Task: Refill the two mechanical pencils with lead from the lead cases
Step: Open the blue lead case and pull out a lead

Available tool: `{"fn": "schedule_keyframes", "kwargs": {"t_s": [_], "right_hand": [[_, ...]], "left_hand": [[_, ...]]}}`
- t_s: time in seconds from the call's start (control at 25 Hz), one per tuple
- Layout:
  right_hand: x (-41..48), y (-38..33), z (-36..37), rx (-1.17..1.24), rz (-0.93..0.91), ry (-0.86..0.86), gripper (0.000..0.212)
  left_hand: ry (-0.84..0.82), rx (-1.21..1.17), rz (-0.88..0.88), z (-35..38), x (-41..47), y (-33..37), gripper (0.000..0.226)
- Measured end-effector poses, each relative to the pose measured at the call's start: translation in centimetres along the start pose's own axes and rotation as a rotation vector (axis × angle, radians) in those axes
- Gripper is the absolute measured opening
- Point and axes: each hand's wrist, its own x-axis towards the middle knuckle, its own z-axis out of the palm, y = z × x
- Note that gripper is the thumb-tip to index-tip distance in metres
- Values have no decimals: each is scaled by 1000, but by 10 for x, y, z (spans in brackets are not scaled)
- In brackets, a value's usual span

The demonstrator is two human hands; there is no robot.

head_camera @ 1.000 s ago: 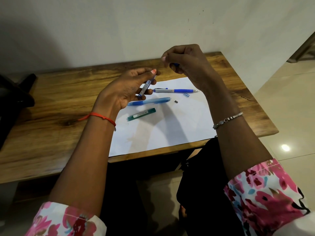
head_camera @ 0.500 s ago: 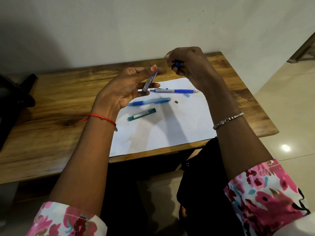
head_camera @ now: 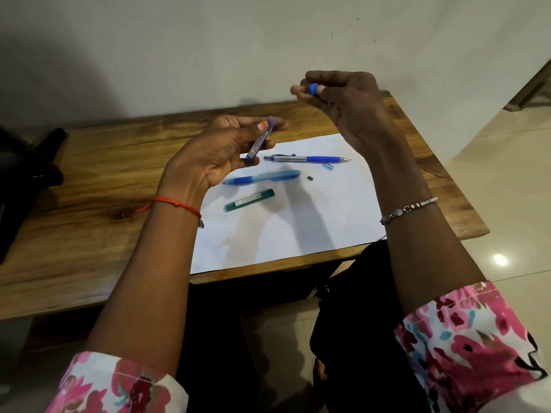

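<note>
My left hand point(head_camera: 220, 153) holds a blue lead case point(head_camera: 260, 141) tilted upright above the table. My right hand point(head_camera: 343, 105) is raised to the right of it and pinches the case's small blue cap point(head_camera: 313, 89) between thumb and fingertips. On the white paper point(head_camera: 298, 228) lie a silver-and-blue mechanical pencil point(head_camera: 307, 158), a translucent blue mechanical pencil point(head_camera: 262, 177) and a green lead case point(head_camera: 249, 200). A small clear-blue pencil cap point(head_camera: 328, 166) and a tiny dark eraser piece point(head_camera: 310, 178) lie near the pencils.
The wooden table point(head_camera: 89, 204) stands against a pale wall. A black object point(head_camera: 24, 174) rests at its left edge. Tiled floor lies to the right, and my dark-clothed lap is below the table's front edge.
My right hand has lifted up and to the right, pulling the blue cap away from the lead case. The left hand has tilted the case slightly more upright.
</note>
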Motion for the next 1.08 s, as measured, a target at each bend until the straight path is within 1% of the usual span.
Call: {"fn": "schedule_keyframes", "kwargs": {"t_s": [0.12, 0.32, 0.48, 0.6, 0.72, 0.84, 1.0, 1.08], "right_hand": [[-3, -1, 1, 95, -29, -49, 21], [-7, -4, 3, 92, 12, -148, 19], [-10, -3, 3, -28, 45, -193, 15], [-10, -3, 3, -174, 6, -179, 15], [-9, -1, 3, -210, 4, -185, 17], [-9, 1, 5, -276, -2, -217, 12], [-10, 3, 6, -355, -31, -241, 8], [-10, 3, 6, -367, -38, -235, 9]], "left_hand": [[-3, 21, 3, 0, 0, 0, 17], [27, -25, -18, 0, 3, -1, 14], [42, -51, -15, -1, 5, -2, 13], [52, -70, -16, -1, 6, -3, 13], [52, -87, -17, -1, 6, -3, 13], [52, -73, -16, 0, 7, -4, 13], [54, -55, -18, -1, 7, -6, 23], [56, -49, -24, -1, 7, -6, 24]]}}
